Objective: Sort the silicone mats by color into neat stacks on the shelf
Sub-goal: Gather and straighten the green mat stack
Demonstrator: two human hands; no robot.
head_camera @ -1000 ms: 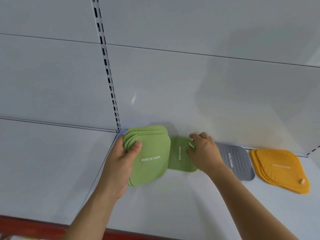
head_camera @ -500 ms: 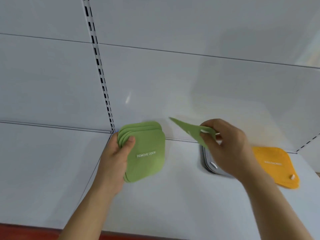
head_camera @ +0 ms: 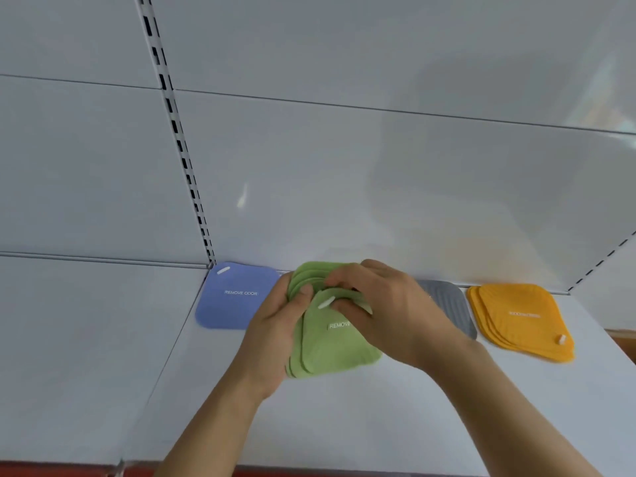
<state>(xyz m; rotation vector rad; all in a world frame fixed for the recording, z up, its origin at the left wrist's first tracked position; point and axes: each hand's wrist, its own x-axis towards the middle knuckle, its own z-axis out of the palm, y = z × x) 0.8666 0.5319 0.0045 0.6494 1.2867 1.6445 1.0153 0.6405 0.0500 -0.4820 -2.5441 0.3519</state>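
Note:
A fanned bunch of green mats point(head_camera: 330, 349) is held just above the white shelf point(head_camera: 344, 418). My left hand point(head_camera: 275, 332) grips its left edge, thumb on top. My right hand point(head_camera: 389, 311) presses one green mat onto the top of the bunch, fingers by its white hang tab. A blue mat point(head_camera: 234, 301) lies flat at the back left, printed REMOVE ODOR. Grey mats point(head_camera: 447, 301) lie behind my right hand, mostly hidden. An orange stack point(head_camera: 519, 318) sits at the right, slightly fanned.
The shelf's white back panel point(head_camera: 344, 184) rises right behind the mats, with a slotted upright point(head_camera: 179, 139) at left. A second slotted strip point(head_camera: 602, 263) marks the right corner. A red shelf edge point(head_camera: 51, 469) runs along the bottom.
My right hand carried the single green mat left and laid it on the bunch in my left hand. The bunch shifted right, uncovering the blue mat.

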